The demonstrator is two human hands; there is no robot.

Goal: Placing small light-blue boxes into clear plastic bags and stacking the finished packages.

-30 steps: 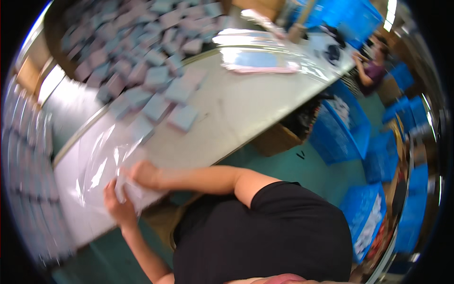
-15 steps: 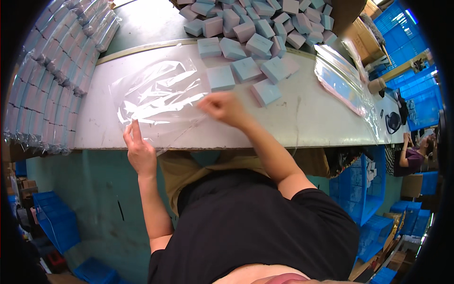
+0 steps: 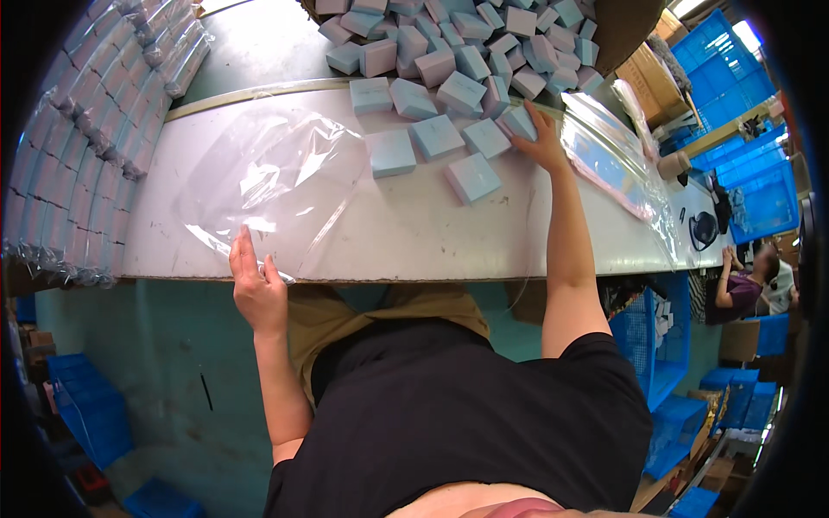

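Observation:
A clear plastic bag (image 3: 259, 186) lies spread out on the white tabletop, left of centre. At its near edge rests my left hand (image 3: 258, 289), fingers stretched out on the film and thumb apart. My right hand (image 3: 547, 148) reaches far to the right, with thumb and fingers around a small pale-blue box (image 3: 520, 124) at the edge of the pile. Between the hands sit several more small boxes in pale blue and pink, among them a near-left box (image 3: 391, 154) and the nearest box (image 3: 473, 179).
A heap of small boxes (image 3: 466, 43) spills from a large brown container (image 3: 635, 30) at the back. Film-wrapped stacks of boxes (image 3: 65, 164) rise at the left. Flat clear bags (image 3: 609, 155) lie at the right, near a black round object (image 3: 704, 229). Blue crates (image 3: 661, 345) stand beside the table.
My right hand has swung from the bag's right side to a box at the right of the pile. The bag has shifted and puffed up slightly; my left hand stays at its near edge.

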